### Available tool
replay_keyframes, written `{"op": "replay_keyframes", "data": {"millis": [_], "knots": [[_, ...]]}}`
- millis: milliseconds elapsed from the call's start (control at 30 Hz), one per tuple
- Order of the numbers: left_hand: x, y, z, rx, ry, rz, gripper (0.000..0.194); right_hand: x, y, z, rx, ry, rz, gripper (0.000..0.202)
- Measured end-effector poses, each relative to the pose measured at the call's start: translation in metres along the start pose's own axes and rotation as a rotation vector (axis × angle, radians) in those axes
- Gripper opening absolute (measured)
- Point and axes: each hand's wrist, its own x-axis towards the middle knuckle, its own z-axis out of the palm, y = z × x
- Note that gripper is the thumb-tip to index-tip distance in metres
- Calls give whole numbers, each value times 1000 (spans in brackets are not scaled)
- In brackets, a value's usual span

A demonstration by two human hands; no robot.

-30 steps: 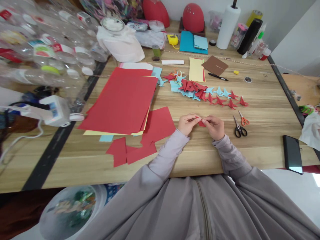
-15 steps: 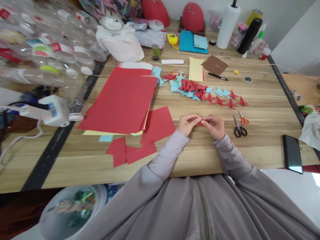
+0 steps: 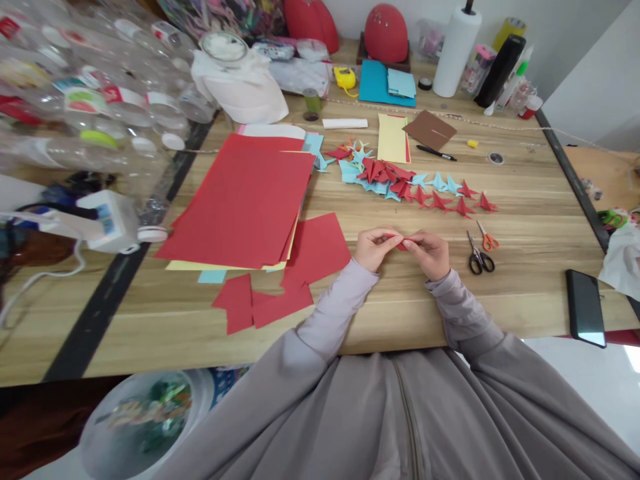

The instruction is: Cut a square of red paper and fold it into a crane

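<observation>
A small folded piece of red paper (image 3: 402,246) is pinched between my two hands, just above the tabletop. My left hand (image 3: 374,249) grips its left end with thumb and fingers, and my right hand (image 3: 429,253) grips its right end. Much of the paper is hidden behind the fingers. Beyond my hands lie red folded paper cranes (image 3: 385,172) in a heap, with blue paper cranes (image 3: 438,181) among and behind them. Black-handled scissors (image 3: 480,259) and smaller orange-handled scissors (image 3: 487,237) rest to the right of my right hand.
Large red sheets (image 3: 250,200) are stacked at left, with cut red pieces (image 3: 280,305) before them. A phone (image 3: 585,307) lies near the right edge. Plastic bottles (image 3: 125,100) crowd the far left. A black pen (image 3: 436,153) and brown paper (image 3: 431,130) lie farther back.
My fingers have shifted very slightly on the red paper, and a little more of its upper edge shows between the thumbs. Everything else stays in place.
</observation>
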Motion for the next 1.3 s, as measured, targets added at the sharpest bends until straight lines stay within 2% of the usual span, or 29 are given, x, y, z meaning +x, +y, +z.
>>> {"op": "replay_keyframes", "data": {"millis": [400, 567, 667, 800, 967, 1133, 1300], "knots": [[1, -2, -3, -44, -77, -8, 18, 1, -2, -3, 42, -56, 12, 19], [2, -10, 0, -172, 52, -137, 23, 0, -2, -2, 34, 5, 5, 18], [2, -13, -1, -178, 97, -125, 23, -1, -2, -1, 13, 26, 13, 18], [2, -12, -2, -75, 46, -39, 19, -2, -2, -1, 7, -5, 22, 16], [1, -8, -3, -38, -38, 2, 15, -1, -1, -1, 11, 19, 11, 14], [1, -7, -3, -30, -39, -28, 17, 1, -4, -2, 75, -6, 25, 14], [1, -12, -2, -156, -38, -102, 22, 1, -5, -1, 83, 9, 46, 16]]}}
